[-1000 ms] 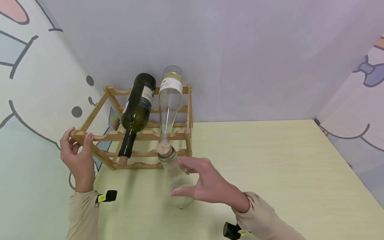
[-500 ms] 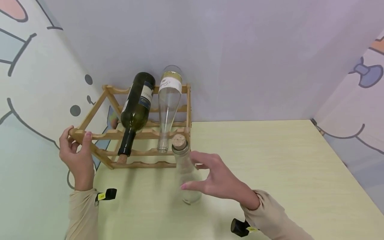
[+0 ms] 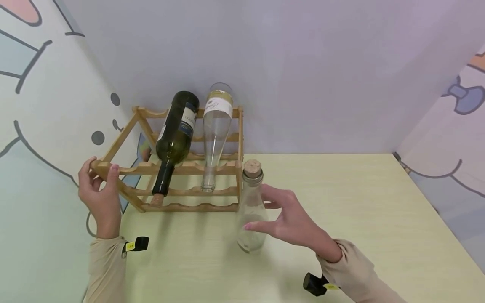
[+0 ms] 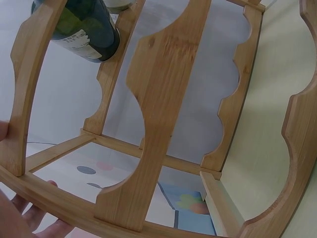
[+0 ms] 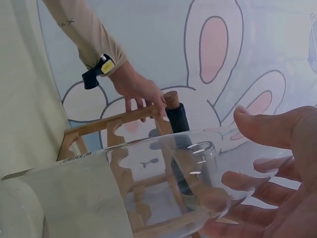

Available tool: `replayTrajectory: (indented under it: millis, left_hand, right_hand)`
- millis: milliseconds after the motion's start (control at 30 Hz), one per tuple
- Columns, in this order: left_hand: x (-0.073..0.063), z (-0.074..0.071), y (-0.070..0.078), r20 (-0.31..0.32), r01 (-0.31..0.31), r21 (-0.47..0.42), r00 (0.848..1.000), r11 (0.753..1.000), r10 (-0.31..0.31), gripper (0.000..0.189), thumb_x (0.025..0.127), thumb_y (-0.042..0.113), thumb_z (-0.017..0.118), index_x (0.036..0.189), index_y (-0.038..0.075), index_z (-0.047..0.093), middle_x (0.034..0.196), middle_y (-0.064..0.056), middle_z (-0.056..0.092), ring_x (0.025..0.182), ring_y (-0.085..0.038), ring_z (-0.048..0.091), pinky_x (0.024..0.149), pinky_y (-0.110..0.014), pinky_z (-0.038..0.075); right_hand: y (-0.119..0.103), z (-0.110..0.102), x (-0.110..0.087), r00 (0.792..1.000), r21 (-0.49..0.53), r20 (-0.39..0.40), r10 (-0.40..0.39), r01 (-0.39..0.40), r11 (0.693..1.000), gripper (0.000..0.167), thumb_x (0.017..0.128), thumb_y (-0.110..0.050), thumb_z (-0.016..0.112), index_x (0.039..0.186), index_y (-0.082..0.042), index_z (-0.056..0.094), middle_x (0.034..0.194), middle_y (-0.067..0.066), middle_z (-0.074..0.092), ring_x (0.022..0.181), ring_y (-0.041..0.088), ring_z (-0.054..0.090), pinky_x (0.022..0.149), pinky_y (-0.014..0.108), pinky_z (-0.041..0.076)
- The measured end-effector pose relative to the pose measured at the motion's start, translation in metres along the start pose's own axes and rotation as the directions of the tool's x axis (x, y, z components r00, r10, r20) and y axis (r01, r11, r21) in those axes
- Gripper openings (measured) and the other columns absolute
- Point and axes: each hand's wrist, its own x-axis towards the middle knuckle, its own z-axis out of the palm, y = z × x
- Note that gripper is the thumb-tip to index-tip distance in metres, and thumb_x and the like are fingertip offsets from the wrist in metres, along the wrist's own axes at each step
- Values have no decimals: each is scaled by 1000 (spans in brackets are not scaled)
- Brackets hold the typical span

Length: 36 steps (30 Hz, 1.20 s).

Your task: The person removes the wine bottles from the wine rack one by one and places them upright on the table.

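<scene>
My left hand grips the front left corner of a wooden wine rack; in the left wrist view its fingers wrap a rail. On the rack's top tier lie a dark green wine bottle, corked, and a clear bottle with a white and gold label and a bare mouth. Both necks point toward me. My right hand holds another clear glass bottle by its body, thumb on the near side, cork up, just right of the rack's front. Its pale label shows in the right wrist view.
The rack stands on a pale wood-grain table against a grey-lilac back wall. A wall with cartoon drawings runs close along the left, another on the right. The rack's lower rails have scalloped notches.
My right hand has moved right and slightly away from me with the clear bottle, from in front of the racked clear bottle's neck to beside the rack. The left hand keeps its grip.
</scene>
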Motion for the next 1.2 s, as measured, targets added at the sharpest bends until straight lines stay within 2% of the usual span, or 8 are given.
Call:
replayTrajectory:
  millis: [233, 500, 767, 1200]
  left_hand:
    - [0, 0, -1, -1, -27, 42, 1000, 999, 27, 44, 85, 16, 70, 128, 19, 57, 108, -3, 60, 92, -17, 58, 76, -18, 49]
    - [0, -1, 2, 2, -30, 39, 1000, 999, 30, 44, 85, 17, 71, 128, 19, 57, 107, -4, 59, 94, -18, 58, 78, -20, 48]
    - [0, -1, 0, 16, 7, 29, 1000, 1000, -8, 46, 85, 19, 71, 128, 19, 56, 111, -4, 58, 97, -19, 55, 78, -19, 48]
    - [-1, -2, 1, 22, 39, -27, 999, 999, -38, 47, 84, 17, 73, 128, 18, 56, 115, -6, 56, 100, -20, 54, 79, -18, 48]
  right_hand:
    - [8, -7, 4, 1000, -26, -21, 1, -2, 1000, 34, 74, -21, 82, 103, -18, 65, 101, -7, 66, 97, 12, 63, 74, 34, 55]
    - [19, -19, 8, 998, -77, -52, 22, -26, 997, 36, 73, -22, 83, 103, -17, 64, 100, -5, 67, 96, 13, 64, 72, 34, 56]
    - [30, -32, 14, 996, -112, -79, 50, -59, 992, 37, 73, -23, 83, 103, -20, 63, 99, -9, 66, 96, 12, 65, 72, 33, 55]
    - [44, -46, 25, 990, -81, -103, 97, -105, 991, 42, 73, -20, 83, 109, -15, 62, 104, 0, 68, 94, 18, 67, 72, 39, 56]
